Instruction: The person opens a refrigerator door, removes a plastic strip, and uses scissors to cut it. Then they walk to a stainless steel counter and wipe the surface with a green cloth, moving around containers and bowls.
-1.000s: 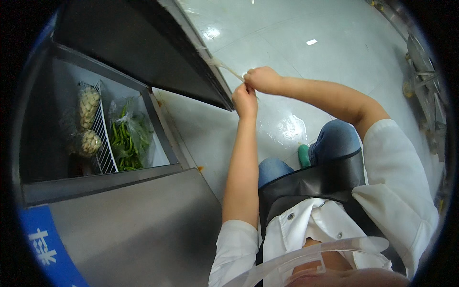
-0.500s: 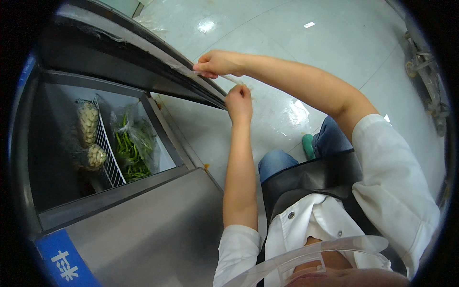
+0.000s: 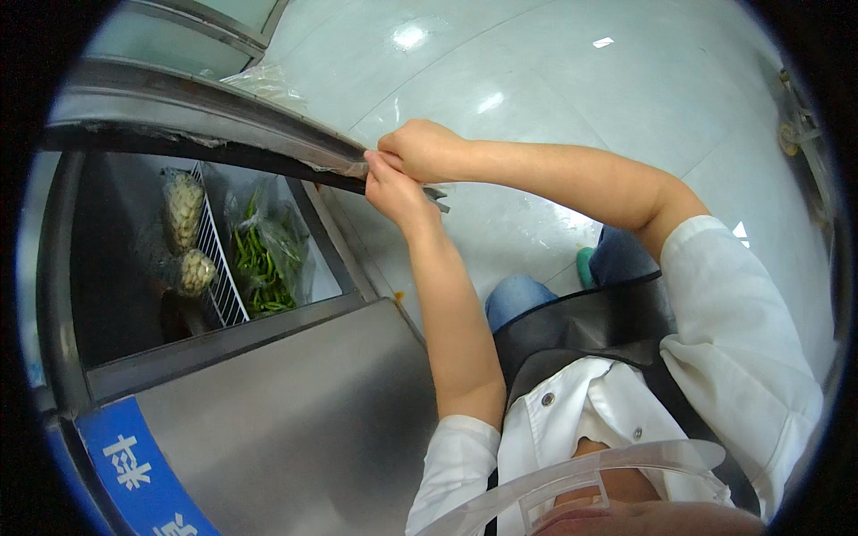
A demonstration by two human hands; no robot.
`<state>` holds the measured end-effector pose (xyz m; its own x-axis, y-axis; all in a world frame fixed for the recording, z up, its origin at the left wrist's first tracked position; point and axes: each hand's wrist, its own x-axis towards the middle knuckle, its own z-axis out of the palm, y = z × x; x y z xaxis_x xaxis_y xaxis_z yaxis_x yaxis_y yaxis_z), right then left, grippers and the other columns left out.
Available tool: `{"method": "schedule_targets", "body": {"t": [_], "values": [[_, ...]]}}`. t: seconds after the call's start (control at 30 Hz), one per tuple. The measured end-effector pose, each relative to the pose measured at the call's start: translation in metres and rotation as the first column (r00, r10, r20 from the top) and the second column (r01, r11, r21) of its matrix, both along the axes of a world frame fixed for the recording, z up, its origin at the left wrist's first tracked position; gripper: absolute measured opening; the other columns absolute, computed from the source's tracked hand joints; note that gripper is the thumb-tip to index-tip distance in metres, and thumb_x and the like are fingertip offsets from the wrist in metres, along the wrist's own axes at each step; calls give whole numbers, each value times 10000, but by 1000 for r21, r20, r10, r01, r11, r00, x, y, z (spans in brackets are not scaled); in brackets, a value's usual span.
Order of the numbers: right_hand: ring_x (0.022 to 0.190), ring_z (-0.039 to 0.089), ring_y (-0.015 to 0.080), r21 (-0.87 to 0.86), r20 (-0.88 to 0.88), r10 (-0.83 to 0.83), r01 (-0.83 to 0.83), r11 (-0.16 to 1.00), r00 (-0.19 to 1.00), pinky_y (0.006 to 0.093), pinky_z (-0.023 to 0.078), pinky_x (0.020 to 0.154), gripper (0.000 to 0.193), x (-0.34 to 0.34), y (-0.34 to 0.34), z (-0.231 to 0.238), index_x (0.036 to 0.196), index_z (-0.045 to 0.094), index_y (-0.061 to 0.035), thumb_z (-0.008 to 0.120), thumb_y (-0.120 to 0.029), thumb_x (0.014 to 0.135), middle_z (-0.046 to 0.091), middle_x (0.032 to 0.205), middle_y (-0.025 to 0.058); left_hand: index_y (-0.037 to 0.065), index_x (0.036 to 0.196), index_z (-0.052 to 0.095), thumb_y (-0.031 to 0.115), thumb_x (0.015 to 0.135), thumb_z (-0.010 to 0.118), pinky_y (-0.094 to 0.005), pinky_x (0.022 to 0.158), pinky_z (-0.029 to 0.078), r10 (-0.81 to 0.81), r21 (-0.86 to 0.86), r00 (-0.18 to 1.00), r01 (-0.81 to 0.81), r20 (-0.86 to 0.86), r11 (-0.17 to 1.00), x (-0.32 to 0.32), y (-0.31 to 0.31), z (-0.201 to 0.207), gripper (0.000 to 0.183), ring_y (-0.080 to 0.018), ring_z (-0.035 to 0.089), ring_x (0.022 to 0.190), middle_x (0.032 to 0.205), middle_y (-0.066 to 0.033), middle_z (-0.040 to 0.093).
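Note:
A refrigerator door (image 3: 223, 112) stands ajar, its edge lined with a wrinkled strip of clear plastic film (image 3: 344, 168). My left hand (image 3: 398, 192) is closed at the door's near end, fingertips pinched on the film. My right hand (image 3: 424, 150) is closed just above and touching it, also at the film. Fingers hide most of what lies between them. Inside the compartment are a clear bag of green chili peppers (image 3: 264, 263) and clear bags of pale, clove-like pieces (image 3: 185, 210), parted by a white wire rack (image 3: 217, 255).
A steel panel (image 3: 304, 402) with a blue label (image 3: 134, 464) adjoins the compartment. Shiny pale floor tiles (image 3: 536, 71) lie beyond my arms. Crumpled clear plastic (image 3: 268, 87) shows behind the door. Wheeled metal legs (image 3: 795, 134) stand at the right edge.
My hands have come together at the door edge; the left moved up and left, the right slightly down. The strip stretched between them before is now mostly hidden. The door covers the compartment's far part.

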<state>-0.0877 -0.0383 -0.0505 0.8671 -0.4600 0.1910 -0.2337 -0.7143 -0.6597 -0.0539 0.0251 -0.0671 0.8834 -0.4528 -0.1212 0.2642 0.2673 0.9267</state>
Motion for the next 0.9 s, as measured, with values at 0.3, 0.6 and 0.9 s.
{"method": "schedule_targets", "body": {"t": [0.3,0.6,0.9], "values": [[639,571,227,78,-71,78,-73,994,994,315,432,550,312,15,6,17,771,579,-8,549,-318,763,596,683,121,-23,827,505,224,882,356,-243,615,415,94,128,994,-100,51,987,8,29,-9,293,-117,514,722,822,-59,554],[629,550,283,118,94,216,-227,967,972,355,425,581,229,47,26,-7,757,564,-8,440,-200,773,573,671,150,-56,880,505,190,880,339,-255,675,412,141,67,982,-150,128,986,20,48,-25,297,-134,518,779,868,-92,568],[548,513,249,348,67,-6,-18,937,998,365,411,541,232,52,42,-18,733,563,9,438,-187,738,551,627,169,-86,748,521,191,860,358,-294,583,429,185,130,910,-248,372,960,23,52,-35,341,-170,530,623,714,-135,587]]}}
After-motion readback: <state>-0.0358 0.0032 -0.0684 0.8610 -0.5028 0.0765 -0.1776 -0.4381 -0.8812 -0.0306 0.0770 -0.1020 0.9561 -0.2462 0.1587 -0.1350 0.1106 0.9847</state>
